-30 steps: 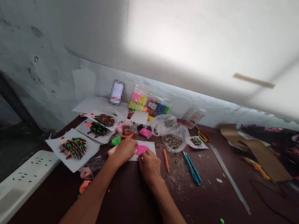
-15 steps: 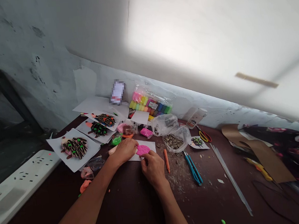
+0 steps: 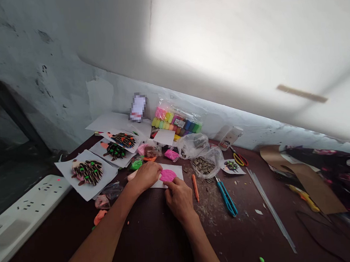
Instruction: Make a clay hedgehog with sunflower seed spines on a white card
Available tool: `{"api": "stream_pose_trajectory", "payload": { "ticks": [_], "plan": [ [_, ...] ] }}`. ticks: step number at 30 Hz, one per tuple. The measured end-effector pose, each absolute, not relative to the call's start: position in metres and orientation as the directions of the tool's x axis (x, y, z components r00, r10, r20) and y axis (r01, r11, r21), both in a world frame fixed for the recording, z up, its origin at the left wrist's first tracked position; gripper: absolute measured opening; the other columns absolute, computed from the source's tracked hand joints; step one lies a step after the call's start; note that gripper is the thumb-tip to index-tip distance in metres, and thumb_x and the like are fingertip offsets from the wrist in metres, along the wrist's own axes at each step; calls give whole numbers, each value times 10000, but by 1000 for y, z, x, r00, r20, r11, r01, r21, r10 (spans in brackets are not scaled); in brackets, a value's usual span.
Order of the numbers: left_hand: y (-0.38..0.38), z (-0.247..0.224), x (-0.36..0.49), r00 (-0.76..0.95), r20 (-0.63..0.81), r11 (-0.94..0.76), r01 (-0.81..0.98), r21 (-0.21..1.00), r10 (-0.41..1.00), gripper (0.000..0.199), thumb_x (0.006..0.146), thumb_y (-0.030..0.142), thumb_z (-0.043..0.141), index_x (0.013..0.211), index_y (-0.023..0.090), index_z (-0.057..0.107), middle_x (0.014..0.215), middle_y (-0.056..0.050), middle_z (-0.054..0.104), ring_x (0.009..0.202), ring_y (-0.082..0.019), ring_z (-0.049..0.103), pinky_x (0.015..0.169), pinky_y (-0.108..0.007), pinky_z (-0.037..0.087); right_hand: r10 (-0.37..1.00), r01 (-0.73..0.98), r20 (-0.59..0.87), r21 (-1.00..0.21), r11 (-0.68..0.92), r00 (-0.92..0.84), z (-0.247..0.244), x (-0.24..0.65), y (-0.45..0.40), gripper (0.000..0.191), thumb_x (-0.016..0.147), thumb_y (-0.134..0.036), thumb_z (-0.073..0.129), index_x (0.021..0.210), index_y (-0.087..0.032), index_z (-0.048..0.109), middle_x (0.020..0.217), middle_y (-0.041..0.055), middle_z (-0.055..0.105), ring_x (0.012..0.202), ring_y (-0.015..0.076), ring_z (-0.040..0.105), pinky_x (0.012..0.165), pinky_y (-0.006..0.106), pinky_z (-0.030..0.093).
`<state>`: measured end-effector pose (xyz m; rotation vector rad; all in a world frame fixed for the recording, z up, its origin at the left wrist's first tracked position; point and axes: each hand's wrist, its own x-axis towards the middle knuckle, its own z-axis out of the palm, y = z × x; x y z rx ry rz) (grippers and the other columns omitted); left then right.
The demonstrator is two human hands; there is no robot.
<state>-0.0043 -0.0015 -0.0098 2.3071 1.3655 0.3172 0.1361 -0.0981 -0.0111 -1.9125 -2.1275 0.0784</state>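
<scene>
A flat pink clay oval (image 3: 167, 175) lies on a white paper sheet (image 3: 178, 170) at the middle of the table. My left hand (image 3: 147, 175) rests at the sheet's left side, its fingertips bent together at the clay's left edge; whatever they may pinch is too small to tell. From below, my right hand (image 3: 179, 197) touches the clay's lower edge with its index finger extended and the other fingers curled. An orange marker (image 3: 195, 188) lies just right of my right hand.
Seed-covered hedgehog pictures (image 3: 89, 173) lie at left, near a white power strip (image 3: 27, 211). Behind are clay packs (image 3: 177, 123) and a bag of striped seeds (image 3: 203, 165). Rightward lie a teal cutter (image 3: 227, 198), scissors (image 3: 239, 158), clear sticks (image 3: 272, 210) and brown card (image 3: 313, 185).
My right index finger has straightened a little over the lower edge of the pink clay. My left hand has barely moved.
</scene>
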Motion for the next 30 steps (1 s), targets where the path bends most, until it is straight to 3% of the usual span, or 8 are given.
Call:
{"api": "stream_pose_trajectory", "payload": {
  "ticks": [7, 14, 20, 30],
  "plan": [
    [-1, -11, -4, 484, -21, -421, 781, 462, 875, 288, 847, 174, 484, 908, 183, 766, 960, -129, 745, 975, -268, 673, 813, -317, 470, 986, 980, 117, -146, 133, -117, -10, 134, -99, 256, 849, -166, 562, 1012, -276, 725, 882, 40, 648, 857, 172, 599, 665, 239, 360],
    [-2, -11, -5, 493, -19, -429, 774, 466, 870, 299, 851, 167, 470, 882, 186, 766, 928, -120, 750, 949, -260, 682, 796, -314, 468, 984, 964, 162, -241, 112, -74, -9, 136, -100, 326, 840, -119, 536, 1054, -274, 727, 867, 29, 647, 814, 152, 605, 665, 236, 361],
    [-1, -15, -4, 485, -7, -420, 764, 490, 874, 304, 840, 149, 487, 961, 177, 764, 999, -134, 746, 992, -262, 673, 852, -322, 476, 987, 967, 148, -235, 96, -62, -9, 136, -99, 329, 834, -124, 547, 1061, -273, 734, 862, 34, 652, 826, 159, 609, 664, 241, 359],
    [-2, -11, -4, 495, -53, -414, 777, 474, 867, 281, 863, 182, 477, 908, 176, 754, 973, -140, 741, 987, -284, 672, 840, -345, 477, 982, 983, 123, -95, 157, -145, -15, 131, -102, 196, 849, -165, 556, 962, -233, 701, 895, 44, 645, 863, 175, 596, 653, 251, 356]
  ]
}}
